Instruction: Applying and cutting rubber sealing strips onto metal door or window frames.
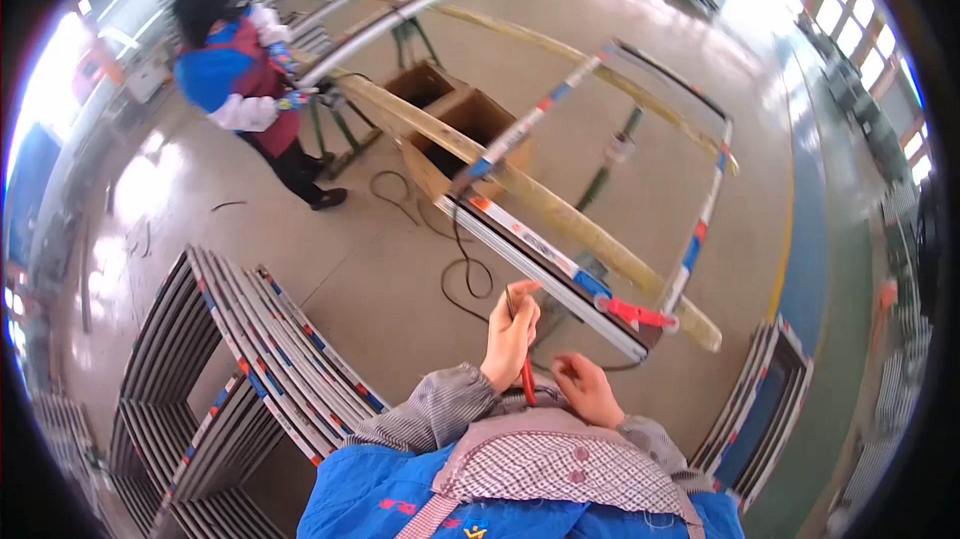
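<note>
My left hand [513, 336] is raised in front of my apron, closed around a slim tool with a dark metal end and a red handle [528, 382]. The handle hangs down below the fist. Close beside it, my right hand [590, 391] has its fingers curled in; what they hold, if anything, is hidden. Just beyond both hands lies a rectangular metal frame [540, 257] with red, white and blue film strips. A red-handled tool [638, 314] rests on its near right corner. Neither hand touches the frame.
Long wooden beams [560, 217] carry the frame. A cardboard box [425, 174] stands under the beams, with a dark cable [470, 274] on the floor. Stacked frames [255, 344] lean at left, more frames [765, 409] at right. A co-worker [235, 79] handles another frame [385, 27].
</note>
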Tool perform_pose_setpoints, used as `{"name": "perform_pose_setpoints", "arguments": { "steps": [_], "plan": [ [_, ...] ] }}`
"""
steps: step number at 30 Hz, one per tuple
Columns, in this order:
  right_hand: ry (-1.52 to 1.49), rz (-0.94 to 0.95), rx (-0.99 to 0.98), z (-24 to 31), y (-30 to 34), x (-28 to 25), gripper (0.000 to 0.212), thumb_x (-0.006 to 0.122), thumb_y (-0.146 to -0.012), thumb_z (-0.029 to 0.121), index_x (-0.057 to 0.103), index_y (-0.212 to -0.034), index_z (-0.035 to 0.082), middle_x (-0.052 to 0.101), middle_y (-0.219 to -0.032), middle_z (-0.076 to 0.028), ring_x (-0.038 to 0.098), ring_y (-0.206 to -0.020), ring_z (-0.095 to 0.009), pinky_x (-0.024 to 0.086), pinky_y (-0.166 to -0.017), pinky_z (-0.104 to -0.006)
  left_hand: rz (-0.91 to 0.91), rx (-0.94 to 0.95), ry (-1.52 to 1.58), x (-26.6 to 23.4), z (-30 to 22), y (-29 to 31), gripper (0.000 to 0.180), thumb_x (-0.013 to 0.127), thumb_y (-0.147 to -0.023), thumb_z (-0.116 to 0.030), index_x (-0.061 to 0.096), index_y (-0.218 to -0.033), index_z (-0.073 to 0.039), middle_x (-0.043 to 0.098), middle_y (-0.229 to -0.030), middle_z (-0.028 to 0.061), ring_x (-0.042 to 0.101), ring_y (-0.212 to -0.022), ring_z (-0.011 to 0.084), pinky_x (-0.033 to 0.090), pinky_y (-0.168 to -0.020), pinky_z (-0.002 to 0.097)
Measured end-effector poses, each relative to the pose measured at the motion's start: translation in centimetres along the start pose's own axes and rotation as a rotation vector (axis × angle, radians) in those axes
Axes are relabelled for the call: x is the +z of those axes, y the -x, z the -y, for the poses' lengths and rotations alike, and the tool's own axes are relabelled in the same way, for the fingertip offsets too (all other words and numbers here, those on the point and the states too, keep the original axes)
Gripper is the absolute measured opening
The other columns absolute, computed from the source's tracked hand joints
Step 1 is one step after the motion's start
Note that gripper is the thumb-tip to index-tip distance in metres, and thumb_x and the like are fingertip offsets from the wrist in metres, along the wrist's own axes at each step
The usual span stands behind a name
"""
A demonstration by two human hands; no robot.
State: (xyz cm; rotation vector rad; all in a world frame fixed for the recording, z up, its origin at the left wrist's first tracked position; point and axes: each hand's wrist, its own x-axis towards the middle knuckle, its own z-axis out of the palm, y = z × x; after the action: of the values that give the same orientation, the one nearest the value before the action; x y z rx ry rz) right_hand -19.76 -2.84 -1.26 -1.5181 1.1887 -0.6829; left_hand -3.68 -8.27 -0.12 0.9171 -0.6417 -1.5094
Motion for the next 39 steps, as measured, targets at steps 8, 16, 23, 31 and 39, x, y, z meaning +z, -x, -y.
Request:
{"name": "perform_pose_setpoints", "arguments": {
  "steps": [8, 16, 23, 31, 39],
  "plan": [
    [-0.422, -0.008, 0.28, -3.9, 3.3, -0.4, 0.039, 0.055, -0.078, 0.002, 0.042, -0.114, -0.003, 0.056, -0.099, -0.008, 0.053, -0.091, -0.012, 0.043, -0.08, -0.0262, 0.192, -0.228, 0.054, 4.5, 8.0, 0.6, 0.018, 0.038, -0.092, -0.013, 0.046, -0.108, -0.006, 0.038, -0.067, -0.0018, 0.03, -0.049, 0.0028, 0.031, -0.045, 0.0166],
    [-0.386, -0.565, 0.468, -12.2, 9.5, -2.9, 0.021, 0.052, -0.081, 0.008, 0.053, -0.099, -0.004, 0.059, -0.087, -0.006, 0.054, -0.079, -0.011, 0.045, -0.07, -0.0241, 0.348, -0.313, -0.568, 2.1, 22.3, -1.4, 0.019, 0.042, -0.09, -0.014, 0.053, -0.1, -0.003, 0.054, -0.074, 0.0051, 0.05, -0.059, 0.0112, 0.041, -0.054, 0.0258],
    [-0.362, -0.748, 0.55, -20.6, 8.0, -9.6, 0.021, 0.048, -0.087, 0.018, 0.055, -0.097, 0.001, 0.058, -0.083, -0.003, 0.051, -0.075, -0.009, 0.042, -0.069, -0.0229, 0.636, -0.233, -1.128, 4.3, 27.0, -1.3, 0.032, 0.047, -0.085, -0.028, 0.053, -0.111, -0.011, 0.059, -0.095, 0.0177, 0.055, -0.088, 0.0356, 0.044, -0.075, 0.0414],
    [-0.68, -0.688, 0.614, -22.3, 2.6, -10.4, 0.028, 0.038, -0.092, 0.026, 0.054, -0.095, 0.003, 0.058, -0.08, -0.004, 0.051, -0.067, -0.01, 0.043, -0.063, -0.0255, 0.536, -0.311, -1.162, 6.6, 25.9, 0.3, 0.035, 0.054, -0.078, -0.038, 0.06, -0.081, -0.004, 0.06, -0.069, 0.0171, 0.058, -0.07, 0.0348, 0.044, -0.062, 0.042],
    [-0.196, -0.858, 0.55, -22.8, 1.1, -8.4, 0.026, 0.041, -0.091, 0.025, 0.052, -0.082, 0.002, 0.055, -0.066, -0.004, 0.048, -0.051, -0.011, 0.04, -0.045, -0.0254, 0.394, -0.447, -1.015, 6.5, 26.2, 0.2, 0.035, 0.058, -0.074, -0.036, 0.06, -0.083, -0.003, 0.059, -0.068, 0.0171, 0.059, -0.069, 0.0325, 0.044, -0.061, 0.0406]
  ]
}}
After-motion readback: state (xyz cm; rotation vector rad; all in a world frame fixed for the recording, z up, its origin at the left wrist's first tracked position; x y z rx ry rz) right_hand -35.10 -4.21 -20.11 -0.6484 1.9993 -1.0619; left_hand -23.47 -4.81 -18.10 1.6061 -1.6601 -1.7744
